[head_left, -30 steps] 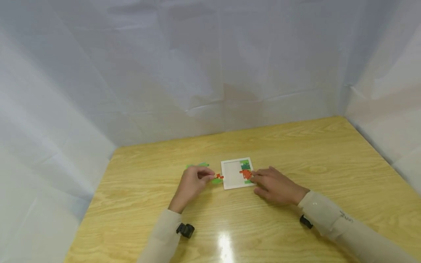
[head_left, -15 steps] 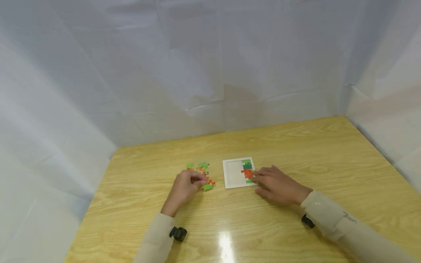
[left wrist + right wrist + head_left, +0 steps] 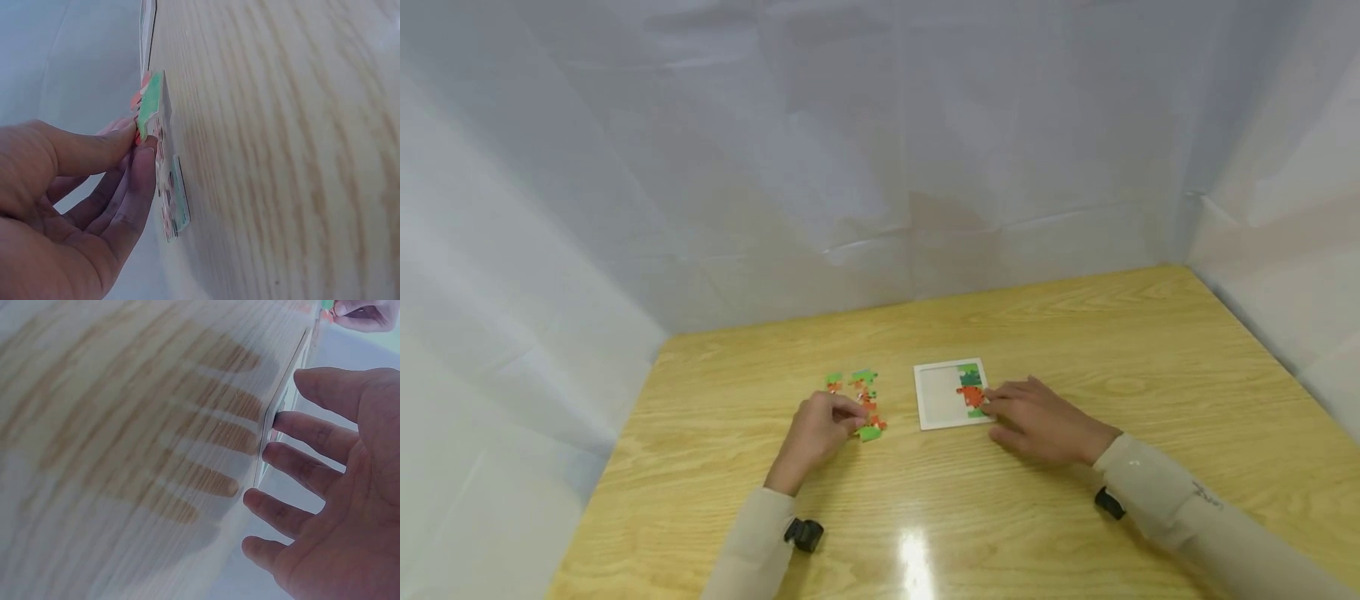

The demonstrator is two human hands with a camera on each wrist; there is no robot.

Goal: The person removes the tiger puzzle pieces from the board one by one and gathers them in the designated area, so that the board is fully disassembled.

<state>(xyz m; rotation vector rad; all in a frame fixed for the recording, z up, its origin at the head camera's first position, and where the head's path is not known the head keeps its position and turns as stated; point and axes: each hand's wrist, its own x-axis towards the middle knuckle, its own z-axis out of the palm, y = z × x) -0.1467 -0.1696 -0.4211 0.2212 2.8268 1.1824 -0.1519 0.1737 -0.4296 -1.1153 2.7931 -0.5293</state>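
My left hand [image 3: 820,429] pinches a green-and-red jigsaw piece [image 3: 150,103] between thumb and fingers, close above the table. Right by it are several loose jigsaw pieces [image 3: 865,378] in green and orange, partly hidden behind the hand. To the right lies a square white puzzle tray [image 3: 940,398]. Along the tray's right side sit several fitted pieces, among them a red spotted one [image 3: 973,396]. My right hand [image 3: 1048,421] rests at the tray's right edge, its fingers spread and fairly straight, as the right wrist view shows.
The wooden table [image 3: 1037,533] reaches back to a white sheet [image 3: 850,167] hung behind it, with further sheets at both sides. Black wrist cameras sit under both sleeves.
My left hand has moved left, away from the tray's left edge, with the piece still between its fingers. The tray has slid slightly right together with my right hand.
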